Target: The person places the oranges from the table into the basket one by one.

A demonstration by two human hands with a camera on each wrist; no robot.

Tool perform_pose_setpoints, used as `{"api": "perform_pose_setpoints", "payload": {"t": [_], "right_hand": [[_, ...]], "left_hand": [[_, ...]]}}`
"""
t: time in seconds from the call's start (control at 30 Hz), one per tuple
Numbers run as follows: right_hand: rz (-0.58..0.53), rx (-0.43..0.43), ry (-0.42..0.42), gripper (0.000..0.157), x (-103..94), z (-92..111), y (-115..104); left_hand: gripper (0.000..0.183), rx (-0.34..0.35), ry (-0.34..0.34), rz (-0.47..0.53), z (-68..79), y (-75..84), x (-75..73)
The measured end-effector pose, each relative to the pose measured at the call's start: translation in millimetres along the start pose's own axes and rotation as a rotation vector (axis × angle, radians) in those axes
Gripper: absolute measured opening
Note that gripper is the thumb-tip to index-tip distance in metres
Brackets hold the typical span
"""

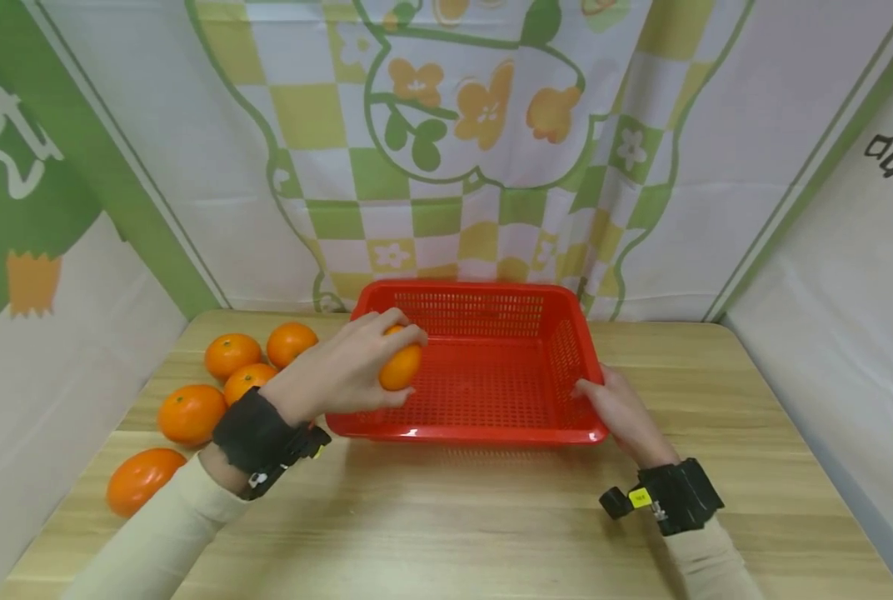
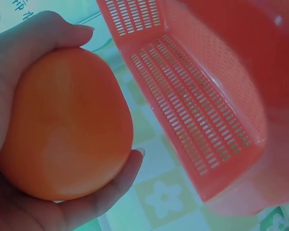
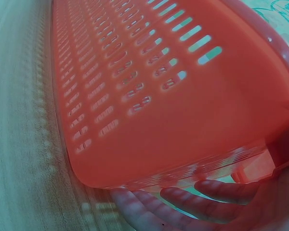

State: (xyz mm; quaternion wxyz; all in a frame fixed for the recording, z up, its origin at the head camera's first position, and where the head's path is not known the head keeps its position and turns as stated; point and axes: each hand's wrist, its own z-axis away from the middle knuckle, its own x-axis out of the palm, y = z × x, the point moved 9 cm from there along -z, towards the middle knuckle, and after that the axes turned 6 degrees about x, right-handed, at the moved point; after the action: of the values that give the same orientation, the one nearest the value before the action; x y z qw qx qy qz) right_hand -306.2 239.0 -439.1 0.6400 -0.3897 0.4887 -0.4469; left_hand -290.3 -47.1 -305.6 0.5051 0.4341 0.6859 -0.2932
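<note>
My left hand [image 1: 341, 367] grips an orange mandarin [image 1: 401, 367] over the left side of a red plastic basket [image 1: 469, 435]. In the left wrist view, thumb and fingers curl around the smooth mandarin [image 2: 67, 125], with the slotted basket wall beyond it. At the basket's right end, my right hand [image 1: 626, 412] holds the rim, its thumb over the edge on the inner side. The right wrist view shows the fingers [image 3: 207, 204] against the outside of the basket [image 3: 183, 130], near its lower edge.
Several mandarins [image 1: 192, 414] lie on the wooden table [image 1: 446, 525] to the left of the basket, around and behind my left forearm. A patterned curtain [image 1: 431, 225] hangs right behind the basket. Light fabric walls [image 1: 829, 275] stand at both sides.
</note>
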Motion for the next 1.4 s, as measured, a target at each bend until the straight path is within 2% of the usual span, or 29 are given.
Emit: {"api": "perform_pose_setpoints", "payload": {"t": [0.57,0.83,1.07,1.4], "right_hand": [[0.005,-0.006,-0.003,0.038,1.2,0.8,-0.5],[0.004,0.001,0.009,0.038,-0.7,-0.1,0.9],[0.008,0.009,0.019,0.034,0.6,-1.7,2.0],[0.008,0.000,0.009,0.036,-0.8,-0.7,1.9]], "left_hand": [[0.050,0.019,-0.017,-0.013,-18.5,-6.5,4.3],[0.046,0.038,0.014,0.027,-31.2,-16.9,10.3],[0.047,0.012,-0.015,0.060,-35.1,-27.3,19.4],[0.047,0.000,-0.016,0.068,-43.3,-29.2,21.6]]}}
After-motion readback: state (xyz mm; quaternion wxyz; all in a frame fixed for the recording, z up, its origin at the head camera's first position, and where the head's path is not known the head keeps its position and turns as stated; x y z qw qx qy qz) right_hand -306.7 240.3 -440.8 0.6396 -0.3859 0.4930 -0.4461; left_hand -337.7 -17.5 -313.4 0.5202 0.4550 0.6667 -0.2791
